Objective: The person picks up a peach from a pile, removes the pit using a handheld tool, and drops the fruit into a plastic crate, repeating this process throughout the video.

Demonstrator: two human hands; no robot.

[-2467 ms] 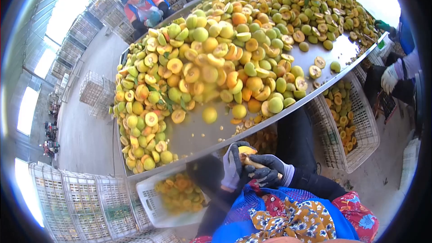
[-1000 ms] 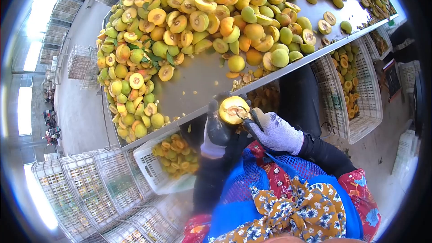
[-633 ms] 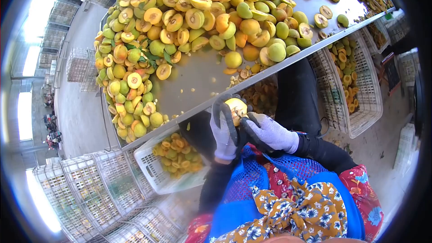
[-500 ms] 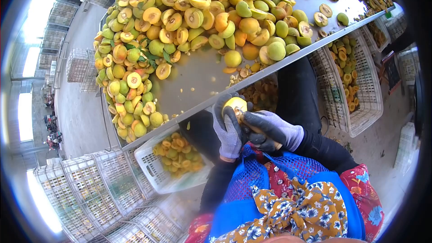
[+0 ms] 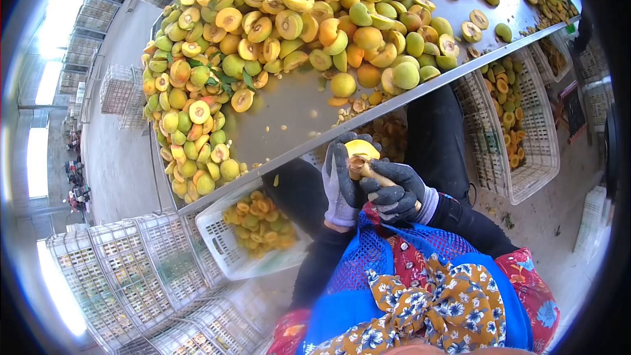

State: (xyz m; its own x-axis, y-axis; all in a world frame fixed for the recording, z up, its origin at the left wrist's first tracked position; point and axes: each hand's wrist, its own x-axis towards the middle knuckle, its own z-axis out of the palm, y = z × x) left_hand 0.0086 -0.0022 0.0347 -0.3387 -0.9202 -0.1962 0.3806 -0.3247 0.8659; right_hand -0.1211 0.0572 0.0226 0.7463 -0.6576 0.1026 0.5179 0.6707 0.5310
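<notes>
My left hand [image 5: 343,184], in a grey glove with dark-coated fingers, grips a yellow peach half [image 5: 363,149] just below the table's front edge. Its cut side, with a brown hollow, faces my right hand [image 5: 399,190]. That hand, gloved alike, is closed round a slim tool with a pale wooden handle [image 5: 382,178]. The tool's tip meets the hollow of the fruit; its exact shape is hidden. Beyond my hands, a metal table [image 5: 282,115] bears a big heap of halved peaches [image 5: 289,23], green to orange.
Under the table's edge at left stands a white crate [image 5: 220,240] with peach halves. Another white crate [image 5: 542,151] of halves is at right. Loose stones and scraps [image 5: 355,108] lie by the rim. Stacked crates [image 5: 141,256] fill the lower left.
My right hand has turned, so more of its fingers and the tool handle show. The peach half has tilted, its hollow now facing me more. The view has shifted slightly.
</notes>
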